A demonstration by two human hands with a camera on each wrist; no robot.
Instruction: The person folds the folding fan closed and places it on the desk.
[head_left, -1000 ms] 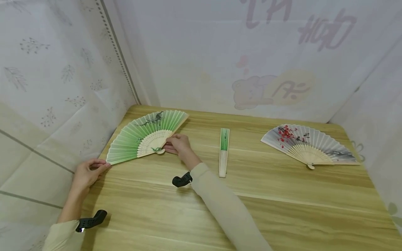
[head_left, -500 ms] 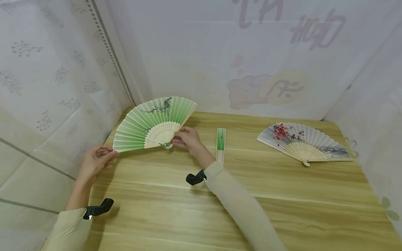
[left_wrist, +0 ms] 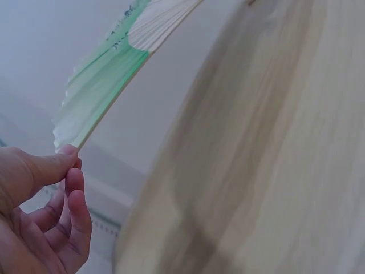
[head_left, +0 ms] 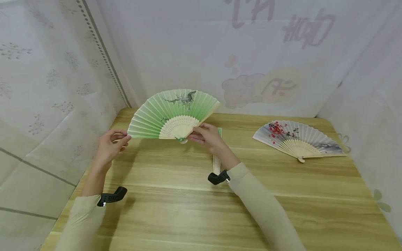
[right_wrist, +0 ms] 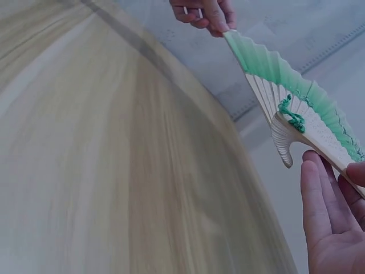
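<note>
A green folding fan (head_left: pixel 150 116), spread wide with a dark branch print, is held up above the table between both hands. My left hand (head_left: pixel 110 146) pinches its left outer corner between thumb and fingertips, as the left wrist view also shows at the fan's pale edge (left_wrist: pixel 85 123). Near the pivot, my right hand (head_left: pixel 210 137) grips the right guard stick with the thumb on top. A green cord (right_wrist: pixel 292 116) is knotted at the pivot in the right wrist view. Behind the right hand lies a closed green fan (head_left: pixel 216 164), partly covered by that hand and wrist.
On the right of the wooden table (head_left: pixel 176 216) lies a spread grey-white fan (head_left: pixel 301 141) with red blossoms. White printed cloth (head_left: pixel 176 45) hangs behind the table and along both sides. A black wrist camera (head_left: pixel 218 177) juts from the right sleeve.
Both hands have lifted the open green fan off the table and carried it right, toward the middle. The right hand now overlaps the closed fan in the head view.
</note>
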